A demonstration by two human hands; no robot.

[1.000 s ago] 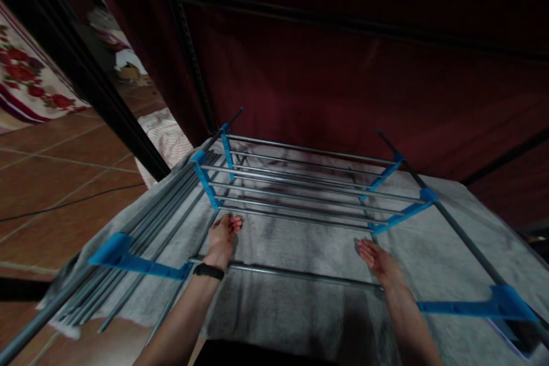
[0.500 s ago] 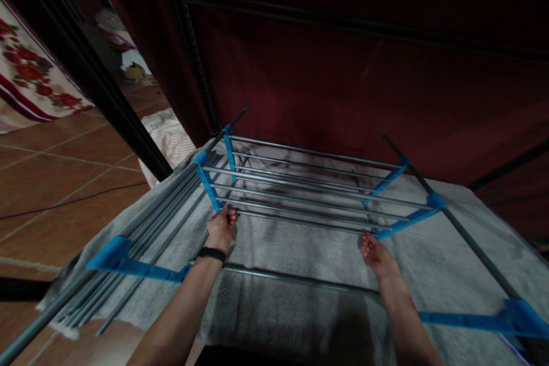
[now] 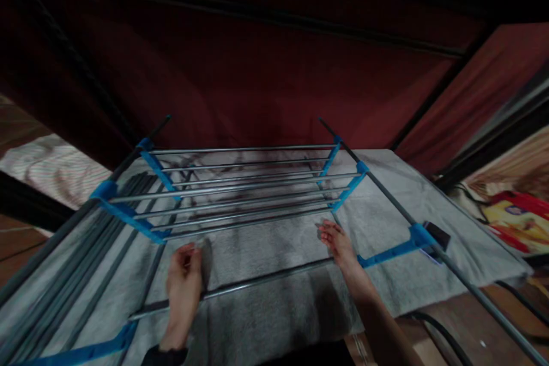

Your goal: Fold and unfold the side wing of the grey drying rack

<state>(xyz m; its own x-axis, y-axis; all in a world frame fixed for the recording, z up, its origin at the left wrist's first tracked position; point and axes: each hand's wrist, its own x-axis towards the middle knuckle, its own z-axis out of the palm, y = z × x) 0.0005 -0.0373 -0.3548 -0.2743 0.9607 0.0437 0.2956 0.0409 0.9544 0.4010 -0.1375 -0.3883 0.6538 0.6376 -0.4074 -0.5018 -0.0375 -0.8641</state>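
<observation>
A rack of grey metal tubes and blue plastic brackets lies on a grey blanket (image 3: 257,320). Several thin crossbars (image 3: 257,187) join the left blue bracket (image 3: 128,214) to the right blue bracket (image 3: 349,189). My left hand (image 3: 184,283), fingers loosely curled with a gap at the thumb, hovers near the front left corner, off the bars. Just below the right end of the nearest crossbar is my right hand (image 3: 338,243), fingers bent and apart, holding nothing. A single front tube (image 3: 266,278) runs behind both hands towards another blue bracket (image 3: 392,251).
Loose grey tubes (image 3: 81,251) lie side by side at the left. A dark flat object (image 3: 436,235) sits by the right side tube. Dark red cloth (image 3: 257,80) hangs behind, framed by black bars. A red and yellow package (image 3: 521,217) is at far right.
Both hands have let go of the nearest crossbar and drawn back towards me. The camera has turned right, bringing the package into view.
</observation>
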